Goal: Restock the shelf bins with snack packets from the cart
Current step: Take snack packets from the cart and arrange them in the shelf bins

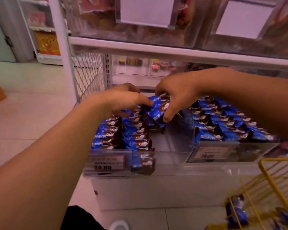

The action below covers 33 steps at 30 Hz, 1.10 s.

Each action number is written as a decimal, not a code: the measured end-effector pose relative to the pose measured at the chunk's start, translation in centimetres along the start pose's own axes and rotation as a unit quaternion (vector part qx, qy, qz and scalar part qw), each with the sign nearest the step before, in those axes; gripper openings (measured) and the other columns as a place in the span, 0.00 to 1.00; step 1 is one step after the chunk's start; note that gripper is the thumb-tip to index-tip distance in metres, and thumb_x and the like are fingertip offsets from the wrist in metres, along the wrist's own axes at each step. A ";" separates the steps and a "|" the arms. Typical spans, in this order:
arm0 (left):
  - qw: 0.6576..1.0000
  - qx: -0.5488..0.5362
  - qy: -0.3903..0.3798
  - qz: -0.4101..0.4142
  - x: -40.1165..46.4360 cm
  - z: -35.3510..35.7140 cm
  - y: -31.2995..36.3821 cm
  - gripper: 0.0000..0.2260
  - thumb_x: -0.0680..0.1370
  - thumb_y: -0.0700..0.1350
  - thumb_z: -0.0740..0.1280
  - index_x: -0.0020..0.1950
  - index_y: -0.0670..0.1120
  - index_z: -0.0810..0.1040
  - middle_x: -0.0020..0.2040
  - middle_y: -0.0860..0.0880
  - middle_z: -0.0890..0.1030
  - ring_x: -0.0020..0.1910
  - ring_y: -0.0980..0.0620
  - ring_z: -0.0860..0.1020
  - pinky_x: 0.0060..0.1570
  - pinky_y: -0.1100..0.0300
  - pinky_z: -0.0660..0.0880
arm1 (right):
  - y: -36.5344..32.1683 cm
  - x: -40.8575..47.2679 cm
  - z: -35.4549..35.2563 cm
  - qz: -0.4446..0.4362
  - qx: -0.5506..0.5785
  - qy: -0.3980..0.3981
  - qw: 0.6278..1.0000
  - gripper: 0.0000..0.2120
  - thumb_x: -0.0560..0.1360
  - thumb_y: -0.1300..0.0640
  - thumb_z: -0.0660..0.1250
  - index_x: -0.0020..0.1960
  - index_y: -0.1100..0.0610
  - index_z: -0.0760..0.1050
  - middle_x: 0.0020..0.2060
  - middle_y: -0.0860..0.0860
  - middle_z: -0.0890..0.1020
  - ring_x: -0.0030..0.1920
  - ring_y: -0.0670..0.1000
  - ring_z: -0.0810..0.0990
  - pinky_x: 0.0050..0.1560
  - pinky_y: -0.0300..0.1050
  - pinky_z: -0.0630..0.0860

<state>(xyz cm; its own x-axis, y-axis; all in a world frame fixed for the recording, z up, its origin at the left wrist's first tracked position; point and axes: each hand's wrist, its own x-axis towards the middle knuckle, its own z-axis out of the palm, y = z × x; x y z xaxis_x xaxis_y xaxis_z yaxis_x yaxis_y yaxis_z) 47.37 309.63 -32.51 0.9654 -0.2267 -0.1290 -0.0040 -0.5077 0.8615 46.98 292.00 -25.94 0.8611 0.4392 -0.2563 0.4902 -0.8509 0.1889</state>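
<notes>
— Where do your hands stand with the packets?

— Your right hand [175, 97] is curled round a small bunch of blue-and-brown snack packets [158, 110], thumb below and fingers over the top, held just above the left bin [165, 161]. Your left hand [123, 100] reaches in from the left; its fingers touch the same bunch at the upper edge, though you cannot tell whether they pinch it or only steady it.

— And around them?

— Under your hands the left bin holds rows of the same packets [123, 135], packed along its left side, bare floor on its right. A clear divider [184, 128] parts it from the right bin [226, 153], which is nearly full. The yellow wire cart [273, 183] sits at your lower right with more packets [236, 211] inside — well apart from both hands.
</notes>
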 end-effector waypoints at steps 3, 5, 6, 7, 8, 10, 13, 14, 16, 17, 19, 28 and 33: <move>0.964 0.259 -0.062 0.022 0.0 0.7 -1.1 0.33 0.77 0.58 0.68 0.78 0.54 0.57 0.75 0.49 0.68 0.68 0.48 0.71 0.64 0.56 0.67 | -1.4 1.7 0.9 0.050 -0.054 -0.085 0.994 0.24 0.57 0.36 0.75 0.44 0.49 0.73 0.40 0.47 0.77 0.41 0.49 0.77 0.42 0.47 0.76; 0.907 0.391 -0.154 -0.025 -0.1 1.7 -2.0 0.34 0.82 0.59 0.59 0.81 0.54 0.44 0.81 0.49 0.52 0.78 0.45 0.56 0.74 0.51 0.56 | -2.4 2.7 2.0 0.060 -0.068 -0.117 0.989 0.22 0.61 0.37 0.76 0.42 0.50 0.71 0.41 0.48 0.76 0.41 0.50 0.77 0.42 0.47 0.76; 0.879 0.439 -0.182 -0.049 -0.1 2.0 -2.3 0.33 0.83 0.59 0.55 0.80 0.53 0.40 0.81 0.50 0.45 0.80 0.45 0.49 0.76 0.48 0.50 | -2.7 3.1 2.4 0.060 -0.067 -0.128 0.988 0.22 0.63 0.38 0.76 0.44 0.51 0.71 0.41 0.48 0.76 0.42 0.51 0.77 0.44 0.47 0.77; 0.857 0.472 -0.196 -0.064 -0.1 2.1 -2.4 0.32 0.84 0.59 0.52 0.80 0.52 0.38 0.81 0.50 0.40 0.80 0.45 0.45 0.76 0.46 0.46 | -2.8 3.2 2.7 0.061 -0.059 -0.138 0.987 0.23 0.64 0.38 0.76 0.48 0.52 0.72 0.43 0.48 0.76 0.44 0.51 0.78 0.48 0.48 0.78; 0.845 0.490 -0.204 -0.071 -0.1 2.2 -2.3 0.31 0.84 0.58 0.51 0.80 0.52 0.36 0.80 0.51 0.37 0.80 0.45 0.43 0.76 0.46 0.44 | -2.8 3.1 2.8 0.061 -0.051 -0.145 0.986 0.25 0.65 0.38 0.76 0.52 0.52 0.73 0.45 0.48 0.76 0.46 0.51 0.78 0.51 0.49 0.78; 0.835 0.503 -0.211 -0.078 -0.3 2.2 -2.0 0.30 0.85 0.57 0.49 0.80 0.50 0.35 0.80 0.50 0.36 0.79 0.45 0.41 0.75 0.47 0.42 | -2.5 2.7 2.6 0.052 -0.043 -0.150 0.986 0.28 0.65 0.38 0.76 0.57 0.52 0.73 0.50 0.49 0.77 0.50 0.52 0.78 0.56 0.51 0.78; 0.829 0.511 -0.212 -0.085 -0.3 2.4 -1.8 0.31 0.85 0.55 0.50 0.79 0.49 0.34 0.80 0.49 0.36 0.79 0.44 0.41 0.75 0.46 0.42 | -2.1 1.9 2.0 0.043 -0.053 -0.137 0.988 0.30 0.65 0.37 0.76 0.58 0.51 0.71 0.50 0.48 0.76 0.51 0.53 0.77 0.55 0.52 0.77; 0.827 0.514 -0.211 -0.090 -0.2 2.4 -1.8 0.31 0.85 0.55 0.51 0.79 0.49 0.34 0.80 0.48 0.36 0.79 0.43 0.42 0.75 0.46 0.43 | -2.2 1.7 1.9 0.047 -0.063 -0.131 0.988 0.30 0.64 0.37 0.76 0.58 0.51 0.71 0.49 0.48 0.76 0.50 0.53 0.77 0.53 0.52 0.78; 0.820 0.523 -0.210 -0.098 -0.2 2.6 -1.6 0.31 0.85 0.54 0.52 0.79 0.48 0.34 0.80 0.47 0.36 0.79 0.41 0.44 0.75 0.47 0.46 | -2.6 1.6 1.9 0.056 -0.077 -0.134 0.986 0.30 0.64 0.37 0.76 0.58 0.52 0.73 0.47 0.48 0.77 0.48 0.52 0.78 0.48 0.49 0.78; 0.818 0.526 -0.210 -0.099 -0.2 2.6 -1.4 0.32 0.85 0.53 0.52 0.79 0.48 0.34 0.80 0.47 0.36 0.79 0.40 0.45 0.75 0.47 0.47 | -3.0 1.6 2.1 0.059 -0.082 -0.140 0.985 0.29 0.65 0.37 0.75 0.58 0.53 0.74 0.46 0.49 0.77 0.46 0.52 0.78 0.44 0.48 0.77; 0.818 0.524 -0.212 -0.104 -0.2 2.6 -1.2 0.32 0.85 0.53 0.52 0.79 0.48 0.34 0.80 0.47 0.37 0.79 0.40 0.45 0.75 0.48 0.47 | -3.4 1.9 2.7 0.059 -0.079 -0.152 0.983 0.28 0.67 0.37 0.74 0.57 0.54 0.73 0.45 0.49 0.76 0.44 0.51 0.76 0.43 0.47 0.74; 0.815 0.528 -0.215 -0.101 -0.3 2.0 -2.3 0.32 0.85 0.57 0.50 0.79 0.51 0.33 0.80 0.49 0.36 0.79 0.42 0.43 0.76 0.46 0.43 | -3.8 2.4 7.7 0.051 -0.233 -0.177 0.955 0.49 0.77 0.31 0.58 0.81 0.58 0.39 0.81 0.55 0.44 0.79 0.62 0.43 0.77 0.62 0.52; 0.831 0.513 -0.197 -0.090 -0.2 2.3 -1.9 0.31 0.84 0.56 0.54 0.81 0.50 0.40 0.81 0.47 0.43 0.79 0.43 0.49 0.76 0.47 0.48 | -4.2 1.7 6.8 0.044 -0.256 -0.182 0.948 0.48 0.74 0.29 0.58 0.81 0.56 0.46 0.80 0.55 0.49 0.79 0.62 0.49 0.75 0.63 0.57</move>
<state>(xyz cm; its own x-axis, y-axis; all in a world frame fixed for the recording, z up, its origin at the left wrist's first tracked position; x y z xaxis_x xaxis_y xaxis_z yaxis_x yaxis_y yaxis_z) 46.58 308.78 -35.25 0.8147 -0.2227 -0.5353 -0.2842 -0.9582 -0.0340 45.44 294.31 -33.59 0.8432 0.1652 -0.5115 0.5007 -0.5878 0.6355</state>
